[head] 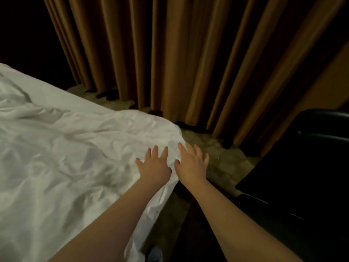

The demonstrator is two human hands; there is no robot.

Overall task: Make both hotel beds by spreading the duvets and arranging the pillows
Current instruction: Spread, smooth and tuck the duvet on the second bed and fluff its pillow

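**Bed 1: duvet on, corner being smoothed, pillows not in view**

Standing by the foot-side corner. Status:

- The white duvet (pixel 66 148) lies across the bed and reaches the near corner, where it drapes over the edge toward the carpet (pixel 217 157). The surface is heavily creased, with folds across most of what shows. A flatter white strip (pixel 56 91) runs along the far edge; I read it as sheet or mattress but can't confirm.
- The left hand (pixel 154 167) is palm down on the duvet just inside the corner, fingers straight and fanned apart, gripping nothing.
- The right hand (pixel 191 165) is just beside it at the duvet's outer edge, fingers straight and spread. Thumb and index side meet the fabric; the outer fingers hang over the carpet. Nothing is pinched. Can't tell how hard it presses.
- Brown curtains (pixel 170 53) hang behind the bed and a dark chair (pixel 311 157) sits to the right, well apart from the duvet.

My read on progress:

- The duvet on this bed looks roughly placed. Both flat hands suggest the flattening and squaring pass at this corner.
- Left on this bed: work out the creases across the middle and check the overhang on the other sides, which are out of view.
- No pillows in view, so that state is unknown.
- Bed 2 isn't visible, so I count it as open work.
- Rough call: under halfway through the task.
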